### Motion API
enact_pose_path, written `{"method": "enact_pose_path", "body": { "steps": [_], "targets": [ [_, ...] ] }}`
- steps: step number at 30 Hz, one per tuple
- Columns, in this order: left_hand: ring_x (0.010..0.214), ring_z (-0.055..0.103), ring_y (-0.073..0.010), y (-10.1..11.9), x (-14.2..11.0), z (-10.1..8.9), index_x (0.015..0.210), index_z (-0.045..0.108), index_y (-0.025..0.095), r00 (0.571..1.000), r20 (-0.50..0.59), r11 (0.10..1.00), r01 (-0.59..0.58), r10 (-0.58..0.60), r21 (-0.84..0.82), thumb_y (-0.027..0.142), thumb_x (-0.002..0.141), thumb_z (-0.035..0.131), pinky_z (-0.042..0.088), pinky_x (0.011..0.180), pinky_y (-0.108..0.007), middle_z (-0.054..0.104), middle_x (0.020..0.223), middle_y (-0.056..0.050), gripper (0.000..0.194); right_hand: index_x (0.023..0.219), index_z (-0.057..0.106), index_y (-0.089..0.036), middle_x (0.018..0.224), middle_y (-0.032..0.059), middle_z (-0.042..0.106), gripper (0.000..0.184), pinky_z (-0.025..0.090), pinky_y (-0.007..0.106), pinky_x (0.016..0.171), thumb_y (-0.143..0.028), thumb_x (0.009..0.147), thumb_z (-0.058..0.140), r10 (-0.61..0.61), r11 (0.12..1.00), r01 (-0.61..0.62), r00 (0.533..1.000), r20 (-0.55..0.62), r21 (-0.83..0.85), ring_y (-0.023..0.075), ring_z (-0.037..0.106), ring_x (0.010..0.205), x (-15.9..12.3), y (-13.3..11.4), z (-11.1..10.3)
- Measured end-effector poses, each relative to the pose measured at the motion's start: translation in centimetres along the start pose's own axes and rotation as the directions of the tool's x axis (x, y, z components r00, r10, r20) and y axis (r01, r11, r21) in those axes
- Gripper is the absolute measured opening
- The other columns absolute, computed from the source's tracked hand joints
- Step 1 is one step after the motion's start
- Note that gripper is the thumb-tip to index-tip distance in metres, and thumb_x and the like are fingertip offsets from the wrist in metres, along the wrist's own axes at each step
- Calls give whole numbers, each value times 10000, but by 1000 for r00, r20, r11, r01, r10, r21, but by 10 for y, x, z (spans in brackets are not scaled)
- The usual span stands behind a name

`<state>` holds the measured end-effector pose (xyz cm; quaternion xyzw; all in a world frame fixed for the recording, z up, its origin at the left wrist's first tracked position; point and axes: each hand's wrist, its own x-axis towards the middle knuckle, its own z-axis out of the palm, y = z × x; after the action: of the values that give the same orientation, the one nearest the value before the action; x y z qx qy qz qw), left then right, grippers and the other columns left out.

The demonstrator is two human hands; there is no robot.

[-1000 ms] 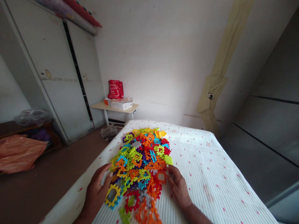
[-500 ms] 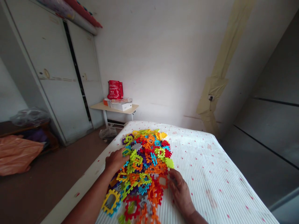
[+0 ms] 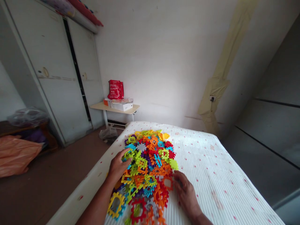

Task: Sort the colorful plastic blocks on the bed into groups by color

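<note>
A long heap of colourful plastic interlocking blocks (image 3: pixel 142 162) with notched edges lies on the white mattress. My left hand (image 3: pixel 119 165) is at the heap's left side. Its thumb and fingers are apart around a lime-green block (image 3: pixel 128 154), and I cannot see a firm grip on it. On the right side rests my right hand (image 3: pixel 186 191), fingers loosely bent and apart, holding nothing. Its fingertips are beside an orange square-holed block (image 3: pixel 168 183). Nearer to me lie a yellow frame-shaped block (image 3: pixel 111 208) and a red one (image 3: pixel 133 215).
The quilted mattress (image 3: pixel 211 168) with red dots extends to the right. Behind it, a small table (image 3: pixel 98 106) holds a red bag (image 3: pixel 115 89) and a white box (image 3: pixel 122 107). A sliding-door wardrobe (image 3: pixel 61 109) stands left, and a wall socket (image 3: pixel 212 98) is at the right.
My left hand's thumb and fingers have spread apart around the lime-green block. My right hand stays beside the orange block. The whole view has shifted slightly.
</note>
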<state>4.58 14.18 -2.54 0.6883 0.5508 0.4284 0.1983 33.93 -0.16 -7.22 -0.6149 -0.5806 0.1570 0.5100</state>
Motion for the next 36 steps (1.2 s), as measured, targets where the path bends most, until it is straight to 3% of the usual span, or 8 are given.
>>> {"method": "enact_pose_path", "body": {
  "steps": [7, 24, 36],
  "targets": [
    [1087, 581, -210, -4, -3, 1, 1249, 518, 192, 1000, -4, 1000, 12, -12, -24, 357, 737, 545, 439, 980, -327, 612, 1212, -65, 539, 968, 681, -219, 1062, 71, 664, 249, 507, 305, 862, -331, 813, 522, 9, 999, -9, 1000, -3, -30, 209, 624, 970, 1, -2, 0],
    [1156, 522, -213, 8, -8, 1, 1244, 510, 205, 981, -82, 983, -174, 178, 57, 321, 766, 522, 380, 1042, -353, 579, 1250, -60, 492, 909, 681, -218, 1017, 67, 667, 204, 504, 304, 855, -323, 825, 527, -9, 1000, 9, 1000, 12, -11, 206, 622, 949, 1, -7, -2],
    [1067, 591, -201, 7, -9, 3, 1187, 565, 195, 979, 43, 974, -204, 201, 95, 398, 747, 558, 444, 971, -312, 635, 1174, -57, 484, 884, 658, -205, 900, 59, 675, 208, 503, 269, 770, -289, 830, 475, -38, 999, 38, 999, 11, -30, 187, 627, 851, 5, -15, -3]
  ]
}}
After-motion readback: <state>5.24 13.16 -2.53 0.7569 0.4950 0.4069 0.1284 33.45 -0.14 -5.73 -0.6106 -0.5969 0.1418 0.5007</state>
